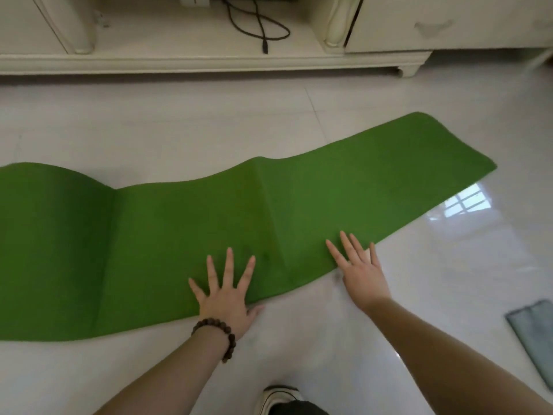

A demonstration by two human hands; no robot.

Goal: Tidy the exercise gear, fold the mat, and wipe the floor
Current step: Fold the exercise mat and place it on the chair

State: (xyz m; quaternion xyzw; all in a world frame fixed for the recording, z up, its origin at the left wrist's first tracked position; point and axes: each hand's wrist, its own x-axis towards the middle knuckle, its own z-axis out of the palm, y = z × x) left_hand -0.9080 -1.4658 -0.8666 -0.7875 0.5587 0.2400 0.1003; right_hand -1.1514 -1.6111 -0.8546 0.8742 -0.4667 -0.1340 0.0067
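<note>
From the head view, a long green felt-like mat (185, 235) lies across the glossy white tile floor (149, 130), with raised creases, its left end cut off by the frame; behind it stands a cream cabinet base (209, 61) carrying a loose black cable (260, 28); a grey-green cloth (535, 336) lies at the right edge, partly cut off; a shoe tip (279, 398) shows below; the left hand (224, 298), with a brown bead bracelet (220, 335), presses flat on the mat, fingers spread, gripping nothing; the right hand (362, 271) rests flat at the mat's near edge, fingers straight, also holding nothing.

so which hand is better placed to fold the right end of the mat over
Probably the right hand: it lies flat on the green mat nearer that end, beside the crease; the left hand sits further away.
</note>
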